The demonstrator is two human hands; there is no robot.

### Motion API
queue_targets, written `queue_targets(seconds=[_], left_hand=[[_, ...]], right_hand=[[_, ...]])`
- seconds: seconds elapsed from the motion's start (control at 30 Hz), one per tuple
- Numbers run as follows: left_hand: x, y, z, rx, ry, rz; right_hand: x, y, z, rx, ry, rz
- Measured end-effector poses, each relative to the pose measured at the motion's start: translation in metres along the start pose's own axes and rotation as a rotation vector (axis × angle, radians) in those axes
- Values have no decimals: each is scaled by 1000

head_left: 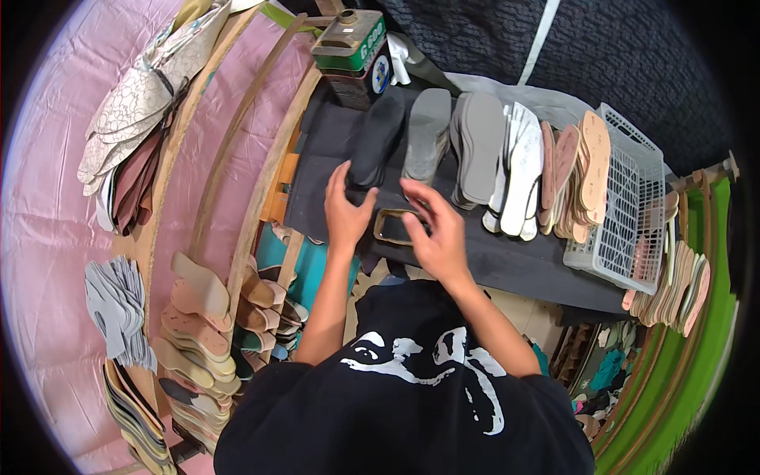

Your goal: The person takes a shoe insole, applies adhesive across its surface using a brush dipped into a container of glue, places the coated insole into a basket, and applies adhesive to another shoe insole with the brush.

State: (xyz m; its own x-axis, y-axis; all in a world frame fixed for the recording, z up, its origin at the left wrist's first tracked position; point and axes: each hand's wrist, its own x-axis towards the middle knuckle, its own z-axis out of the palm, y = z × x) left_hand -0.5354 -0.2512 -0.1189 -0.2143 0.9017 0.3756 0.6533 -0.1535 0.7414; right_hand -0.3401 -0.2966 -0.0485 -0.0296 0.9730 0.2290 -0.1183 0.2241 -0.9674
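A stack of black shoe insoles (377, 134) lies at the left of the dark worktable. My left hand (346, 212) is at its near end, fingers stretched upward and thumb apart; whether the fingertips touch it I cannot tell. My right hand (438, 237) has its fingers spread and slightly bent, with nothing visible in them. Its upper fingers are just below a grey insole stack (428, 131). Between my hands sits a small rectangular dish (381, 228) with a yellowish rim and dark inside, partly hidden by the right hand.
Right of these stand thicker grey insoles (480, 150), white insoles (522, 170), tan insoles (594, 158) and a grey plastic basket (613, 265). A green and black metal can (352, 59) stands at the back left. Wooden racks with more insoles (194, 340) flank my left.
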Motion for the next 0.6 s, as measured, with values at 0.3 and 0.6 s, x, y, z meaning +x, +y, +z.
queue_targets(seconds=[0.3, 0.6], left_hand=[[43, -45, 4, 108, -254, 27], [58, -48, -4, -76, -306, -85]], right_hand=[[53, 117, 67, -224, -17, 383], [55, 106, 87, -11, 133, 430]])
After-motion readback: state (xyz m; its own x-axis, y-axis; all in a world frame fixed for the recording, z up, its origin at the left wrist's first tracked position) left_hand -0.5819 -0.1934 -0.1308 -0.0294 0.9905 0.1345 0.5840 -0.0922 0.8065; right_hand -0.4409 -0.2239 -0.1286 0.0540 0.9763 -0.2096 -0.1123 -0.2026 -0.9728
